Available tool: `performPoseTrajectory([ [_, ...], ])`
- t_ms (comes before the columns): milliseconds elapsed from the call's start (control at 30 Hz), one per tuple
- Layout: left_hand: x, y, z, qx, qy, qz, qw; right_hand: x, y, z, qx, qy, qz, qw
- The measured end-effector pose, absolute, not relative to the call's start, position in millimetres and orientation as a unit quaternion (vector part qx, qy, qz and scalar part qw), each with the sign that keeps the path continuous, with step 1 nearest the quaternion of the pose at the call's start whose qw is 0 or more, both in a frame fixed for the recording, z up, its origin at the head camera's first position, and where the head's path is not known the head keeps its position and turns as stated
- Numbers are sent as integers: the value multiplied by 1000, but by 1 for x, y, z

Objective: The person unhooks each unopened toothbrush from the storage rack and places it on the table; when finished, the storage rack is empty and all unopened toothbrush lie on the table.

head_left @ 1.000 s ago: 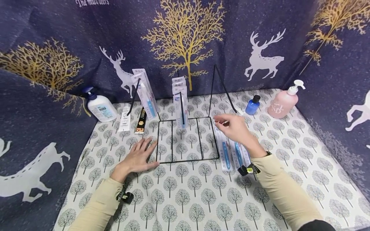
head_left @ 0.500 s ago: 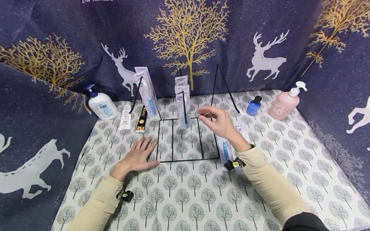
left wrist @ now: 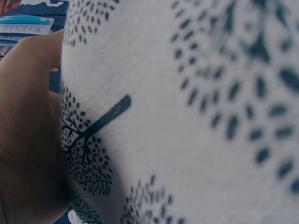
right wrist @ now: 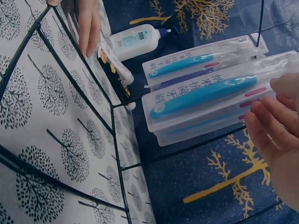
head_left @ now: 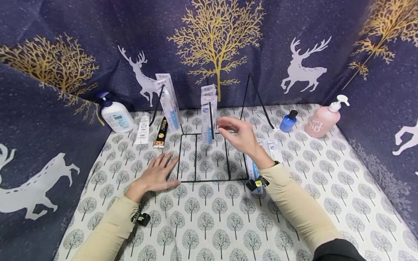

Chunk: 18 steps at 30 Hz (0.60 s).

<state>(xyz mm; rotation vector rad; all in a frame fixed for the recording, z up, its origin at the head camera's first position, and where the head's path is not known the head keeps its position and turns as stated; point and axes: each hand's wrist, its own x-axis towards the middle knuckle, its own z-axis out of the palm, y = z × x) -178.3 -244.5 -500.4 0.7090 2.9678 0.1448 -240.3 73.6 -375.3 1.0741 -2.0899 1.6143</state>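
My left hand (head_left: 156, 175) rests spread on the tablecloth, its thumb at the front left corner of a black wire display rack (head_left: 212, 180). My right hand (head_left: 240, 134) is raised over the rack, fingers loosely curved, just right of the middle hook. Packaged blue toothbrushes (head_left: 206, 123) hang on that hook; the right wrist view shows the fingers (right wrist: 266, 126) close beside the front toothbrush package (right wrist: 205, 98). Whether they touch it is unclear. More packaged toothbrushes (head_left: 169, 105) hang on the left hook. Other toothbrush packs (head_left: 253, 170) lie right of the rack, partly behind my right forearm.
At the left stand a white pump bottle (head_left: 117, 117), a white tube (head_left: 142, 130) and a black tube (head_left: 161, 134). A blue bottle (head_left: 288, 122) and a pink pump bottle (head_left: 321, 121) stand at the right. The rack's right hook (head_left: 261, 101) juts forward.
My right hand has moved left from above the toothbrush packs on the table to beside the middle hook. The hanging middle packs shifted slightly. My left hand stays put.
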Motion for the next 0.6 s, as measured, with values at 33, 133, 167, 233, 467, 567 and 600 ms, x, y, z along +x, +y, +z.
performPoseTrajectory([
  [33, -178, -244, -500, 231, 971, 46, 43, -241, 73, -376, 371, -727, 560, 141],
  [133, -178, -244, -500, 232, 971, 44, 43, -243, 70, -376, 364, -732, 561, 130],
  [167, -178, -244, -500, 231, 971, 44, 44, -244, 69, -376, 361, -734, 560, 127],
  [233, -178, -244, -500, 231, 971, 43, 46, -244, 67, -377, 354, -739, 560, 125],
  [467, -176, -244, -498, 236, 970, 46, 42, -245, 57, -379, 324, -735, 586, 106],
  [567, -176, -244, -498, 236, 970, 45, 40, -245, 54, -381, 317, -737, 589, 103],
  [600, -176, -245, -498, 236, 970, 45, 40, -245, 53, -382, 315, -736, 591, 103],
])
